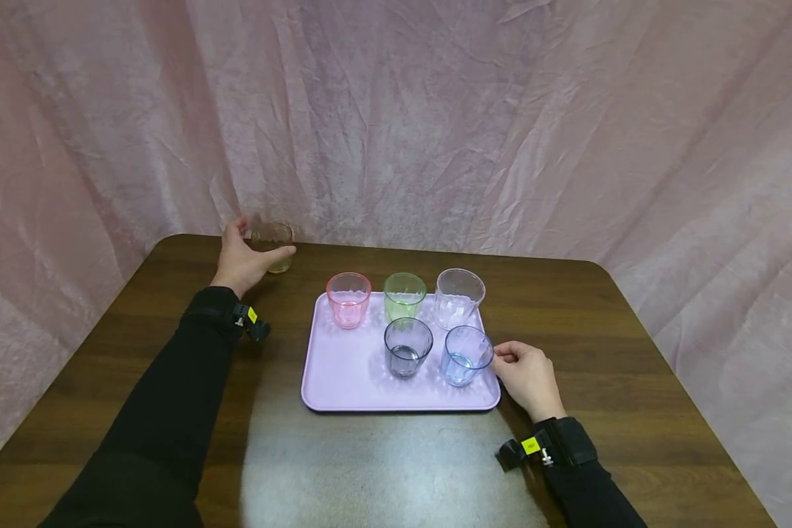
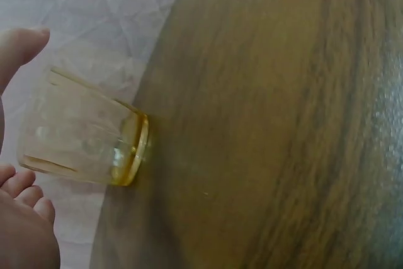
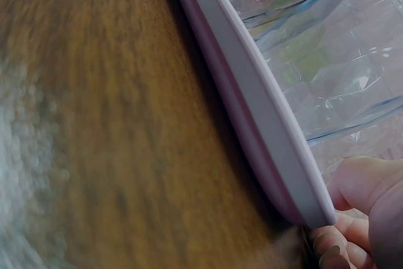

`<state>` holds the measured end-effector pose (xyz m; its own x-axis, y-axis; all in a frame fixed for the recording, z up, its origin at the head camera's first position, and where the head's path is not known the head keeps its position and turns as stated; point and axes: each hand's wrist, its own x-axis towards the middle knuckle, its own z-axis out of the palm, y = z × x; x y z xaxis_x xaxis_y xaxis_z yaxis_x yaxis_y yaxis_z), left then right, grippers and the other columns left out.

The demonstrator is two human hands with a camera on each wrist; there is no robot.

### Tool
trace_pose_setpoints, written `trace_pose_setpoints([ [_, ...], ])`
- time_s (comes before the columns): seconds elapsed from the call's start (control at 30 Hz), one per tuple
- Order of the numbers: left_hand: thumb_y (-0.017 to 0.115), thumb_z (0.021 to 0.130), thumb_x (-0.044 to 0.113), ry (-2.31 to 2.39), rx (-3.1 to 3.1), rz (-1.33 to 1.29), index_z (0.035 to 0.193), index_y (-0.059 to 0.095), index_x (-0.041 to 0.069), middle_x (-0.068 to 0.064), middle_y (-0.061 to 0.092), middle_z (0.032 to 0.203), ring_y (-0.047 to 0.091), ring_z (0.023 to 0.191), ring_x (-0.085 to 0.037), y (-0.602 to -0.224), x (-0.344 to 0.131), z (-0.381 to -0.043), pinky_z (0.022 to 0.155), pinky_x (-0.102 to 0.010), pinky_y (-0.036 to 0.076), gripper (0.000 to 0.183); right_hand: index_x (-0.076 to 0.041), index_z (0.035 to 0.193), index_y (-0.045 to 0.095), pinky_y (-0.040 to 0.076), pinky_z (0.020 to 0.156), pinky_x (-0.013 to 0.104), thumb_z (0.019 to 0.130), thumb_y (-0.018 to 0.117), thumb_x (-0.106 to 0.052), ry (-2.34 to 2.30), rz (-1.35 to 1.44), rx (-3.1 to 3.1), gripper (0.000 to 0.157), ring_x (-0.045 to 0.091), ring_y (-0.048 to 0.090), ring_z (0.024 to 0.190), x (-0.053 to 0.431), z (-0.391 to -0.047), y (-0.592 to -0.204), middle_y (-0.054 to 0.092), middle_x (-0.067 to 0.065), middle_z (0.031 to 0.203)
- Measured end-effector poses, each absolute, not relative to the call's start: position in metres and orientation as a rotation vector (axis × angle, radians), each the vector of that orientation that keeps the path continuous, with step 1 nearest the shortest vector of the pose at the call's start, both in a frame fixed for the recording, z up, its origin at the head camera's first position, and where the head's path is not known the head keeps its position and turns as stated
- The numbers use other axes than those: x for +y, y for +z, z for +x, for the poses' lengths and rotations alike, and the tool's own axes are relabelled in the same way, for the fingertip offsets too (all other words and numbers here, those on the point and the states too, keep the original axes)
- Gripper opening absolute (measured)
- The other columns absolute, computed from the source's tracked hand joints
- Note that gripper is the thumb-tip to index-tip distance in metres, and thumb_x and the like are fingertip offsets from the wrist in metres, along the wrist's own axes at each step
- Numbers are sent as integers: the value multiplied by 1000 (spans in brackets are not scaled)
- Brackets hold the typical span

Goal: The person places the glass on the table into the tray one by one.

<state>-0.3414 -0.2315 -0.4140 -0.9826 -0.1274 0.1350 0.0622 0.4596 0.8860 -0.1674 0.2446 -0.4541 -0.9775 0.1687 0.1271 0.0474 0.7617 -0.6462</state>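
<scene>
At the far left of the table, my left hand (image 1: 243, 262) is spread around a yellow glass (image 1: 276, 236). In the left wrist view the thumb and fingers lie on either side of this glass (image 2: 85, 130); firm contact does not show. My right hand (image 1: 528, 378) pinches the right edge of a lilac tray (image 1: 350, 381), thumb above and fingers below the rim (image 3: 277, 102). On the tray stand a pink glass (image 1: 349, 304), a green glass (image 1: 405, 297), a clear glass (image 1: 458, 297), a grey glass (image 1: 407, 348) and a blue glass (image 1: 465, 357), nearest the right hand.
The brown wooden table (image 1: 607, 352) has rounded far corners. A pale pink curtain (image 1: 396, 132) hangs right behind its back edge, close to the yellow glass. Light glares on the table in front of the tray.
</scene>
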Motion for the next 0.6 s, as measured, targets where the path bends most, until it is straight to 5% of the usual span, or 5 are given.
trace_pose_setpoints([
  [0.6, 80, 86, 28, -1533, -2544, 12, 151, 15, -6, -27, 26, 148, 27, 132, -40, -433, -230, -352, 109, -53, 28, 98, -8, 90, 74, 47, 60, 31, 88, 72, -20, 1037, -165, -2764, 13, 18, 57, 67, 245, -166, -453, 67, 2, 74],
])
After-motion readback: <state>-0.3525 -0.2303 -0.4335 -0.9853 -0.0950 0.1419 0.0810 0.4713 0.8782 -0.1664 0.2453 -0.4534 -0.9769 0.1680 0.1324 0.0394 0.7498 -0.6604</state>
